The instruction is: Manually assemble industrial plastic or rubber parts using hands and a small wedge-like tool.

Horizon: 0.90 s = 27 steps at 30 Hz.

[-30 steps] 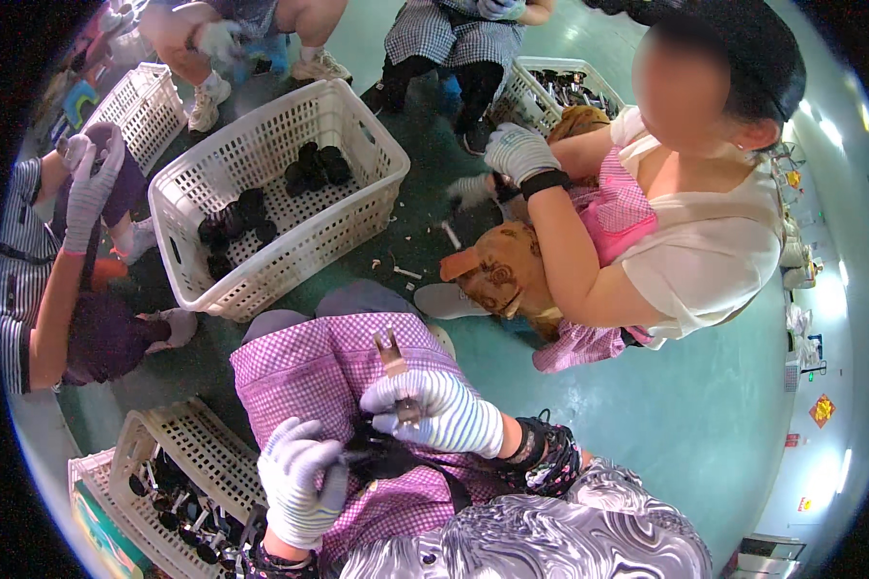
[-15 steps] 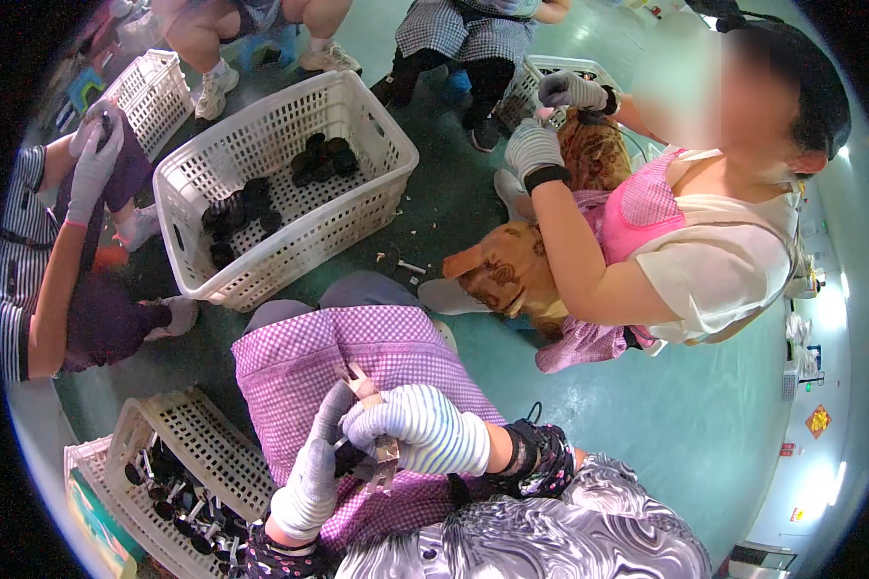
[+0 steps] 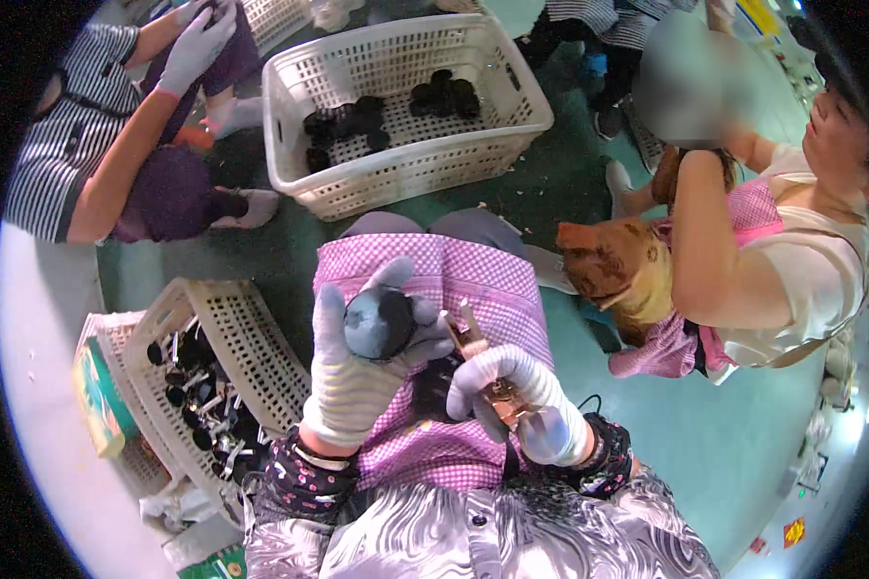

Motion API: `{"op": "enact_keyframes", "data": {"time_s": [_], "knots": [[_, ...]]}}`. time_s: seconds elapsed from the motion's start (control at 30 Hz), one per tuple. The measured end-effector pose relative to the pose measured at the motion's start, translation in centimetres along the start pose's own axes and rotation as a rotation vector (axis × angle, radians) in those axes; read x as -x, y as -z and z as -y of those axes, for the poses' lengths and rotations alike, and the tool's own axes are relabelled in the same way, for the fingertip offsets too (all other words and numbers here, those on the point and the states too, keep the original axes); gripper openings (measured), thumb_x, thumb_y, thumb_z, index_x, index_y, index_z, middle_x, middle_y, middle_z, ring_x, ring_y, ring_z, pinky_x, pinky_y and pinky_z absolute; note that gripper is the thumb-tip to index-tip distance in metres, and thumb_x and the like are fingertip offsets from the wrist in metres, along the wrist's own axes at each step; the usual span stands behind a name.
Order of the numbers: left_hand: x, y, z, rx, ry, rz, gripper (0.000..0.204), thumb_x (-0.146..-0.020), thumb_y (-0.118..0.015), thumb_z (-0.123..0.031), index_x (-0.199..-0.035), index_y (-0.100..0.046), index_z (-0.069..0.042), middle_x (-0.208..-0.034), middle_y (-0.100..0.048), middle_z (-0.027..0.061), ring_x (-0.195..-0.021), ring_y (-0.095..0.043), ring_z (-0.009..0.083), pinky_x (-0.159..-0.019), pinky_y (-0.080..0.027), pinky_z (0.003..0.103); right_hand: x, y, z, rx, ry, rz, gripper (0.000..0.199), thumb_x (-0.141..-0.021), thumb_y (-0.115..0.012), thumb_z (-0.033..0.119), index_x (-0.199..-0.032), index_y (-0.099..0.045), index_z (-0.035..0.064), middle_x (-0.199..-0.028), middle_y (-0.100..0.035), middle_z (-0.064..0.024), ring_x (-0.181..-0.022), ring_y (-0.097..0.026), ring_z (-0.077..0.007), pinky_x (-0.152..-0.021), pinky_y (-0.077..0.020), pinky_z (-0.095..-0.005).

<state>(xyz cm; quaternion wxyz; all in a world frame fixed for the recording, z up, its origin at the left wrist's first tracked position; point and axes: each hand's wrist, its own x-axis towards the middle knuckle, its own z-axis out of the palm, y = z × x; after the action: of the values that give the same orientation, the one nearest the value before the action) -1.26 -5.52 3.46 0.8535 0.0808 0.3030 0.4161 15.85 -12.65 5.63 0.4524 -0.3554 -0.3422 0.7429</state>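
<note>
White plastic latticework forms the crate [image 3: 261, 362] of black parts [image 3: 202, 439] at your far left. Your left hand [image 3: 357, 381], just parted from your right, cups the round black piece [image 3: 378, 326], which now seems free of the coppery metal tool [image 3: 502, 391]. Your right hand [image 3: 533, 396] grips that tool, tips just right of the piece.

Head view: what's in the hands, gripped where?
Left hand: a round dark piece, held around its rim. Right hand: a two-pronged metal tool, gripped around its middle, prongs sticking out.
</note>
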Motion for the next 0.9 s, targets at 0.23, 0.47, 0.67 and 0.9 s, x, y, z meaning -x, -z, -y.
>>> {"op": "enact_keyframes", "data": {"time_s": [0.23, 0.47, 0.67, 0.9], "knots": [[0.0, 0.0, 0.0, 0.082, 0.010, 0.035, 0.070, -0.079, -0.044, -0.063, -0.119, -0.041, -0.005, -0.091, -0.056, 0.0109, -0.090, -0.057, 0.0288, -0.081, -0.047, 0.041, -0.3, -0.9, -1.4, 0.044, -0.115, 0.125, 0.057, -0.082, -0.044, 0.059, -0.094, -0.050, 0.0036, -0.083, -0.052, -0.0045, -0.073, -0.046, -0.0100, -0.067, -0.0390, -0.0237], [0.5, 0.2, -0.4, 0.075, 0.042, 0.078, 0.066, -0.081, -0.039, -0.063, -0.118, -0.047, -0.009, -0.089, -0.060, 0.0104, -0.086, -0.059, 0.0303, -0.078, -0.049, 0.044, -0.7, -2.1, -1.1, 0.133, -0.160, 0.078, 0.056, -0.082, -0.043, 0.058, -0.092, -0.051, 0.0038, -0.080, -0.055, -0.0050, -0.060, -0.045, -0.0080, -0.055, -0.0361, -0.0216], [0.2, 0.3, -0.1, -0.112, 0.050, 0.047, 0.071, -0.080, -0.038, -0.065, -0.115, -0.049, -0.005, -0.086, -0.060, 0.0087, -0.084, -0.060, 0.0273, -0.076, -0.049, 0.041, -1.3, -1.4, -1.6, 0.270, -0.153, 0.046, 0.054, -0.085, -0.039, 0.056, -0.091, -0.052, 0.0035, -0.076, -0.056, -0.0054, -0.058, -0.046, -0.0091, -0.055, -0.0373, -0.0227], [0.3, 1.7, 0.6, -0.401, -0.041, 0.092, 0.065, -0.088, -0.031, -0.057, -0.114, -0.051, -0.001, -0.095, -0.058, 0.0068, -0.089, -0.058, 0.0201, -0.081, -0.045, 0.032, -2.3, -0.9, -2.4, 0.360, -0.284, -0.094, 0.057, -0.089, -0.034, 0.052, -0.072, -0.056, 0.0022, -0.066, -0.057, -0.0034, -0.049, -0.043, -0.0071, -0.045, -0.0345, -0.0202]]}}
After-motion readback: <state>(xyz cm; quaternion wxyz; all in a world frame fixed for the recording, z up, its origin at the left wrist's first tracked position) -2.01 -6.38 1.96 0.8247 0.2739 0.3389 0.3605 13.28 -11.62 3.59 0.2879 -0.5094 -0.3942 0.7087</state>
